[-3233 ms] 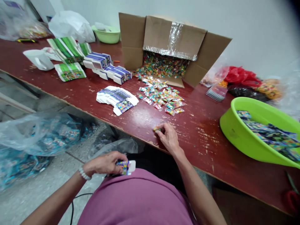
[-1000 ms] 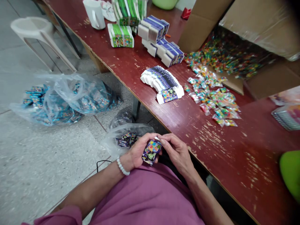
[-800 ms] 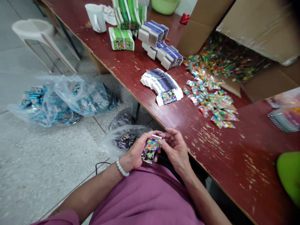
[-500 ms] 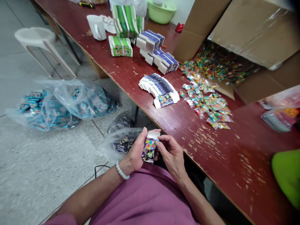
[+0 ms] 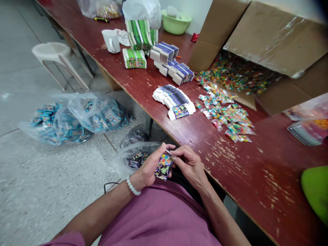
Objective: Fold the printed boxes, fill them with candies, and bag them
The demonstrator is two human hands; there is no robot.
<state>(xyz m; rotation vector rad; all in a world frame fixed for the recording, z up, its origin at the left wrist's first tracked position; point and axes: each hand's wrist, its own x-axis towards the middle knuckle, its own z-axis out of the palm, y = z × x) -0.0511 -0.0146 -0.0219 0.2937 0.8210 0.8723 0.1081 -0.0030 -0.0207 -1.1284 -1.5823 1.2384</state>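
1. You hold a small printed box (image 5: pixel 163 166) in front of your lap, just off the near edge of the red table (image 5: pixel 230 164) and above a clear bag (image 5: pixel 125 158) of similar boxes on the floor.
2. Your left hand (image 5: pixel 148 168) wraps the box from behind, with the thumb pressed over its top corner.
3. Your right hand (image 5: pixel 191 166) meets it from the other side, its fingertips pinching the box's white top flap (image 5: pixel 167 152).
4. Half a second ago that flap stands up broad and white above the box. Now only a thin white edge shows between your thumb and fingers, so the top end looks nearly tucked shut.
5. The box itself has barely shifted and stays between both hands at the same spot.
6. On the table lie a fanned stack of flat boxes (image 5: pixel 174 99) and a spread of small sweet packets (image 5: pixel 225 114) spilling from a tipped carton (image 5: pixel 271 41), all well apart from your hands.
7. A green basin (image 5: pixel 316 193) sits at the right edge, and a large bag (image 5: pixel 77 116) of blue packs lies on the floor.
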